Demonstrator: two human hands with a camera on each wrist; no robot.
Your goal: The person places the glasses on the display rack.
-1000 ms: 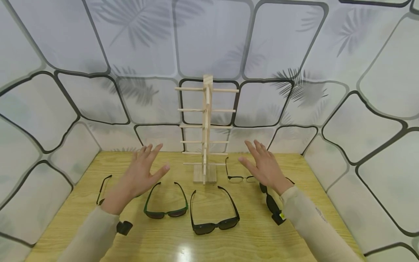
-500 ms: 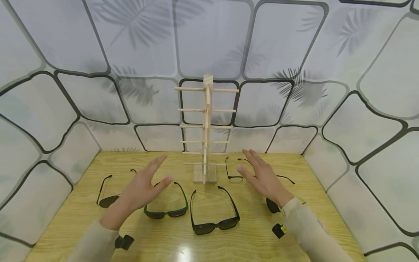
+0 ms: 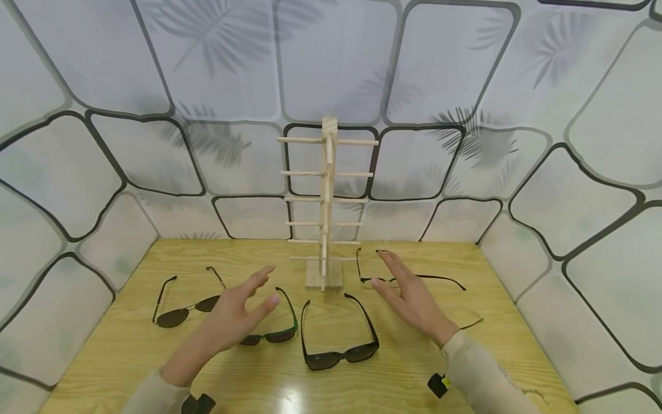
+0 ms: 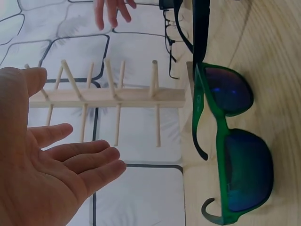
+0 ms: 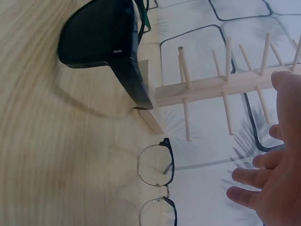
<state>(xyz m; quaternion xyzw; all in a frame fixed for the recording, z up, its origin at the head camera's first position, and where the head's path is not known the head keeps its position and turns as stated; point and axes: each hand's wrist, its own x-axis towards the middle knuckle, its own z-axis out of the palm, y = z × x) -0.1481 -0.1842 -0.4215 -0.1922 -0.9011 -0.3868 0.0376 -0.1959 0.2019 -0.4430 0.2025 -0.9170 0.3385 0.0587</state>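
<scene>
Fingers above green sunglasses, near rack

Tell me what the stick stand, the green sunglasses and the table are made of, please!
Stick stand: seems bare wood; it's pale and matte, with grain lines on top.
Green sunglasses: smooth-looking frame, evenly green, probably plastic; shiny, reflecting lenses could be plastic or glass.
Table: wood-patterned and glossy, since light glares off it; maybe real wood, maybe a printed covering.

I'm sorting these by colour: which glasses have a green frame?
The green-rimmed sunglasses, between the aviators and the black sunglasses before the wooden stand; no other visible frame shows green.
</scene>
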